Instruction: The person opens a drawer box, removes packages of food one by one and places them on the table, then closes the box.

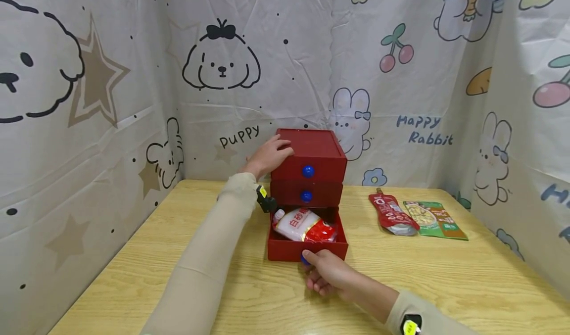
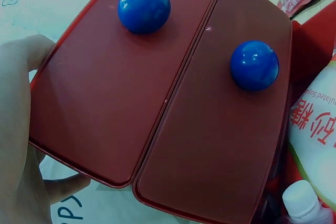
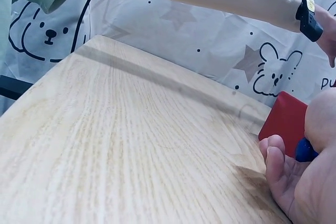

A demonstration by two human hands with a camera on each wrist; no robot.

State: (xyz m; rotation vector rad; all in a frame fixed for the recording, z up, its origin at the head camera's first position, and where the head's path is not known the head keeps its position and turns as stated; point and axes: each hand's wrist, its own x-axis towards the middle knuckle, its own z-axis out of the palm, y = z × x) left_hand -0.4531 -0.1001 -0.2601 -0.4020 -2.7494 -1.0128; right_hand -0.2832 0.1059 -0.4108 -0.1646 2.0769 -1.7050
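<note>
A red drawer cabinet (image 1: 311,144) has blue ball knobs, its bottom drawer (image 1: 285,251) pulled out and the two upper drawers closed. My left hand (image 1: 269,156) rests over the cabinet's top left edge, fingers lying across the top. In the left wrist view the upper blue knob (image 2: 144,8) and middle blue knob (image 2: 254,65) face the camera. With thumb and fingers my right hand (image 1: 331,273) pinches the bottom drawer's blue knob (image 1: 305,259), partly hidden by the thumb. Inside that drawer lie a bag of white sugar (image 1: 300,224) and a white-capped bottle (image 1: 279,215), mostly hidden.
To the cabinet's right on the wooden table (image 1: 401,275) lie a red spouted pouch (image 1: 391,211) and a flat green and brown food packet (image 1: 436,220), overlapping in the head view. A printed curtain (image 1: 267,102) hangs behind and at both sides.
</note>
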